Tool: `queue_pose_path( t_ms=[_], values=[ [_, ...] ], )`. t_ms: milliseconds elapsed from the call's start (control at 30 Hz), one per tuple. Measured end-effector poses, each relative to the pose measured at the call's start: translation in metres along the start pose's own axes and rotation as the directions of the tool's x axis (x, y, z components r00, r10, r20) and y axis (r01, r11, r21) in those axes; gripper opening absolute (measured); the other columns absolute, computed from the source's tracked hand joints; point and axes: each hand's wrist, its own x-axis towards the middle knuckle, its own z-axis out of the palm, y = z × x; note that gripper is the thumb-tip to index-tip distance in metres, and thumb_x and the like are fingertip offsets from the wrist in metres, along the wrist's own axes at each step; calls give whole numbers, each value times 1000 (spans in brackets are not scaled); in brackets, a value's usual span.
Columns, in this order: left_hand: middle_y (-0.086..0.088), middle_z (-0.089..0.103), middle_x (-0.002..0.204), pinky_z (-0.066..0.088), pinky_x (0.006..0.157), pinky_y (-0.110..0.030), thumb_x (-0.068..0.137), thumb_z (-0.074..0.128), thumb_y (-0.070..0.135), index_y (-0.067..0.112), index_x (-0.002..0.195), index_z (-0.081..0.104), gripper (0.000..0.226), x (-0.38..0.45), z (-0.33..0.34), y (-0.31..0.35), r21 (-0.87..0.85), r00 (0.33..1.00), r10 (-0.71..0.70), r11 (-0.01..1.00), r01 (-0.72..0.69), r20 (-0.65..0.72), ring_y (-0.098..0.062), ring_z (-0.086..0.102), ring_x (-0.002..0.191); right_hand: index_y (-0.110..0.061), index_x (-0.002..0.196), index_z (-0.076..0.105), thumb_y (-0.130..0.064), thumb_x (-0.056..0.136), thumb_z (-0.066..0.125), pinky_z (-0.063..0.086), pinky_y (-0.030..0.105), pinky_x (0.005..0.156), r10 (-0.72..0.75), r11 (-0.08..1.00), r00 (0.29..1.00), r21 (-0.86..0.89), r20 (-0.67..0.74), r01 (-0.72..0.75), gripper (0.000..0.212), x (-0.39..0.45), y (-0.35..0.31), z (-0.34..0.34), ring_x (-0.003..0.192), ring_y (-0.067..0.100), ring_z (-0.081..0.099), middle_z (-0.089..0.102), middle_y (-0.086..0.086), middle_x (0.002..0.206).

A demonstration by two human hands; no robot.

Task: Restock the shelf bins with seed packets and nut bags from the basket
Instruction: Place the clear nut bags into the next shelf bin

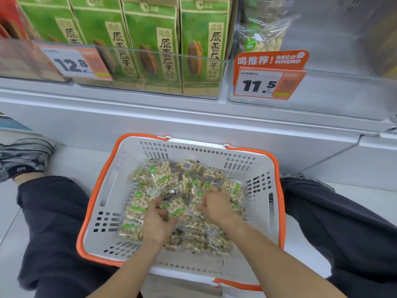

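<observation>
1. Lower centre of the frame: we crouch over a white basket (101,190) with orange rim, its floor heaped with clear peanut bags (137,203).
2. Our left hand (158,222) curls its fingers round a bag near the heap's middle; our right hand (214,206) lies on the bags just beside it, fingers bent into the plastic, gripping one as far as we can tell.
3. We judge the bags light, soft and crinkly, the film slippery and the shells easily crushed; a grip at the sealed top edge looks safest.
4. Upper right: the clear shelf bin (322,87) behind the 11.5 price tag (266,84) holds only a few such bags.
5. Upper left: green sunflower seed packets (199,44) stand upright, filling their bin.
</observation>
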Motion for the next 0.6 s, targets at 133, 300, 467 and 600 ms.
queue_pose_path(
  t_ms=[133, 300, 467, 600],
  values=[
    [-12, 61, 78, 48, 58, -20, 69, 88, 11, 12, 140, 41, 86, -8, -6, 2, -58, 999, -29, 998, 29, 14, -16, 61, 67, -19, 126, 48, -46, 73, 85, 44, 38, 103, 36, 989, 998, 143, 47, -42, 70, -1, 3, -13, 123, 27, 51, 51, 5, 132],
    [-7, 66, 91, 52, 68, -24, 64, 90, 5, 16, 146, 32, 101, -13, -9, 6, -306, 962, -248, 912, 271, 114, -19, 64, 83, -13, 149, 34, -43, 57, 94, 36, 41, 114, 131, 966, 963, 186, 238, -177, 114, -5, 7, -21, 139, 31, 40, 34, 12, 154],
    [-1, 71, 100, 53, 84, -30, 64, 91, 12, 6, 121, 63, 64, -15, -16, 12, -235, 904, -314, 893, 385, 289, -18, 65, 92, -13, 109, 58, -45, 58, 94, 37, 20, 60, 53, 981, 965, 166, 256, -98, 71, -22, 8, -37, 89, 15, 53, 54, -7, 94],
    [-7, 69, 111, 56, 79, -35, 73, 81, 5, 11, 119, 65, 49, -15, -25, 31, -340, 878, -210, 863, 373, 431, -24, 67, 99, -20, 115, 57, -39, 59, 95, 38, 22, 62, -96, 974, 984, 220, 152, 61, 70, -44, -18, -102, 82, 6, 50, 51, -11, 92]
  ],
)
